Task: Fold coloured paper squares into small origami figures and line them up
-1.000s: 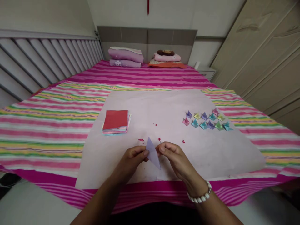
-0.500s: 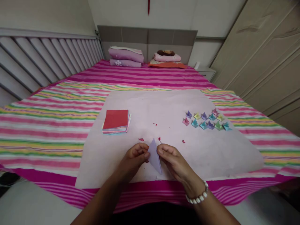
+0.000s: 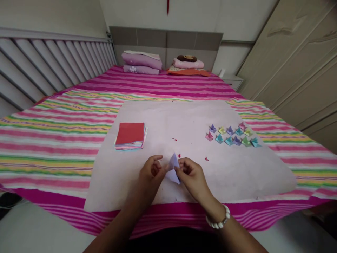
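A folded pale lilac paper (image 3: 173,178) hangs upright above the white sheet, its folds partly spread with a point at the top. My right hand (image 3: 193,179) pinches its right edge between thumb and fingers. On the left side, the thumb of my left hand (image 3: 151,177) touches the paper's edge, while the index finger is lifted off and stands apart. The other left fingers are loosely curled and partly hidden. Just beyond the paper lies a small red scrap (image 3: 179,155).
A stack of square coloured paper (image 3: 131,133), red on top, sits left on the white sheet (image 3: 168,117). Several small folded paper pieces (image 3: 229,130) stand in rows at right. Other red scraps (image 3: 206,159) lie mid-sheet. Folded bedding (image 3: 142,63) is at the headboard.
The lilac paper has turned from a flat folded shape into a more opened one. My left index finger has lifted away from it. One red scrap is now covered by my left hand.
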`<state>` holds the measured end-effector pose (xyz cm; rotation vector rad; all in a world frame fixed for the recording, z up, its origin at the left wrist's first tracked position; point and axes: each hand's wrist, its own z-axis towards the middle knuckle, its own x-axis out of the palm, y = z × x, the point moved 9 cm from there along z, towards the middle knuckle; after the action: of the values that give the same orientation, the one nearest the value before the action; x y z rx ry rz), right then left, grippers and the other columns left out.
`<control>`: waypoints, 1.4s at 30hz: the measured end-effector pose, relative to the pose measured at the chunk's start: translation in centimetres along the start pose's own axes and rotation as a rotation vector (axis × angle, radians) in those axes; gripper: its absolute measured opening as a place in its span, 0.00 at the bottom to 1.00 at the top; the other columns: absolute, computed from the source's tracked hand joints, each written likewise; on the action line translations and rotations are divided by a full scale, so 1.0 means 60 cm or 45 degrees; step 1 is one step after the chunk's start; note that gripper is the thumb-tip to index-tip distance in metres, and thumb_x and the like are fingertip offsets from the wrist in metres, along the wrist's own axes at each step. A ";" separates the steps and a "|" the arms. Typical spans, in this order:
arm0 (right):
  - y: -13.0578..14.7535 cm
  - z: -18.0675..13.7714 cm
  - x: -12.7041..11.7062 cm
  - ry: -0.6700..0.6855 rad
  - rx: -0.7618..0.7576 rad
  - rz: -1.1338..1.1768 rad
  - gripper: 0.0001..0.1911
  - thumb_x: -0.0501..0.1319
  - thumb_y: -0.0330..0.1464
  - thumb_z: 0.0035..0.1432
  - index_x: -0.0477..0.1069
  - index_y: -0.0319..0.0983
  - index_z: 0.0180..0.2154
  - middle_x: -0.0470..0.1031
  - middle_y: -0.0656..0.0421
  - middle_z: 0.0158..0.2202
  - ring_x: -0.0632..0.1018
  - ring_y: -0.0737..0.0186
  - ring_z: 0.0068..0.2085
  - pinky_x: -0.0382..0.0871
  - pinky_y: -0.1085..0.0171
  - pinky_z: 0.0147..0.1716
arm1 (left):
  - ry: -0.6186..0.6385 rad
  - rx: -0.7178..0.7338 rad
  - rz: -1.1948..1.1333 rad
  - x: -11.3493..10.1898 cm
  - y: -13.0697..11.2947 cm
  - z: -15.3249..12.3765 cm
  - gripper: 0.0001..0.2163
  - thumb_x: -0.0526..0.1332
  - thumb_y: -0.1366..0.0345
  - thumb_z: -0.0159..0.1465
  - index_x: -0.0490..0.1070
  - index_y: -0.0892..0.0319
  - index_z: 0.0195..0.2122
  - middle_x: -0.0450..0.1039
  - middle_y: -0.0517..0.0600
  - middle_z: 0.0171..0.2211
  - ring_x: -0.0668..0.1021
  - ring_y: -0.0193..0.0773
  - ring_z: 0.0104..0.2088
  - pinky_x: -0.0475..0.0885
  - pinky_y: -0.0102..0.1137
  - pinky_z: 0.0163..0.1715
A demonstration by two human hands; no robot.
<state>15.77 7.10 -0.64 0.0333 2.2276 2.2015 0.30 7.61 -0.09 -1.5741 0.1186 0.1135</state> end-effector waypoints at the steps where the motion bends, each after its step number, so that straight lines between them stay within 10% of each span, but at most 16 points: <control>1: 0.008 -0.001 -0.002 -0.051 -0.066 -0.100 0.05 0.63 0.34 0.51 0.72 0.39 0.30 0.66 0.64 0.21 0.65 0.68 0.21 0.59 0.67 0.22 | 0.039 0.013 0.019 0.007 -0.005 -0.002 0.18 0.63 0.57 0.58 0.68 0.60 0.47 0.65 0.43 0.26 0.68 0.32 0.25 0.63 0.28 0.26; 5: 0.043 -0.013 0.010 -0.121 -0.347 -0.419 0.05 0.58 0.28 0.53 0.72 0.39 0.30 0.69 0.61 0.24 0.69 0.65 0.26 0.62 0.65 0.27 | 0.135 0.045 0.207 0.026 -0.012 -0.007 0.20 0.62 0.57 0.60 0.66 0.59 0.51 0.66 0.44 0.26 0.69 0.35 0.25 0.65 0.31 0.28; 9: 0.044 -0.014 0.011 -0.149 -0.381 -0.452 0.07 0.57 0.25 0.51 0.72 0.40 0.30 0.69 0.61 0.24 0.69 0.64 0.26 0.63 0.65 0.26 | -0.163 0.273 0.491 -0.005 -0.043 -0.009 0.26 0.69 0.60 0.52 0.68 0.56 0.52 0.70 0.52 0.41 0.73 0.42 0.36 0.68 0.37 0.39; 12: 0.029 -0.009 0.003 -0.173 -0.276 -0.378 0.04 0.58 0.29 0.54 0.72 0.40 0.30 0.65 0.63 0.21 0.66 0.66 0.23 0.60 0.66 0.23 | -0.250 0.324 0.607 -0.019 -0.052 -0.021 0.26 0.70 0.57 0.51 0.69 0.56 0.50 0.69 0.48 0.33 0.72 0.39 0.31 0.67 0.34 0.35; 22: 0.030 -0.011 0.000 -0.251 -0.308 -0.331 0.04 0.60 0.33 0.57 0.72 0.40 0.32 0.69 0.61 0.24 0.69 0.64 0.26 0.64 0.65 0.26 | 0.043 0.104 0.377 0.023 -0.010 -0.029 0.26 0.60 0.59 0.62 0.59 0.61 0.60 0.69 0.43 0.22 0.72 0.35 0.21 0.64 0.29 0.25; 35: 0.039 -0.013 0.003 -0.190 -0.390 -0.247 0.12 0.57 0.24 0.52 0.75 0.41 0.37 0.74 0.55 0.40 0.73 0.63 0.32 0.67 0.64 0.31 | 0.064 0.217 0.330 0.022 -0.011 -0.003 0.14 0.59 0.69 0.59 0.74 0.56 0.47 0.77 0.48 0.27 0.77 0.38 0.26 0.69 0.31 0.31; 42: 0.002 0.005 0.001 -0.020 -0.077 0.255 0.06 0.64 0.29 0.48 0.78 0.42 0.31 0.79 0.57 0.40 0.77 0.57 0.41 0.70 0.61 0.39 | 0.309 -0.063 -0.122 0.030 -0.005 0.000 0.13 0.62 0.64 0.58 0.77 0.59 0.44 0.79 0.50 0.33 0.77 0.38 0.31 0.72 0.31 0.33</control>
<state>15.74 7.43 -0.50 0.2849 2.2377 2.3546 2.13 7.62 -0.03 -1.6361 0.2316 -0.1516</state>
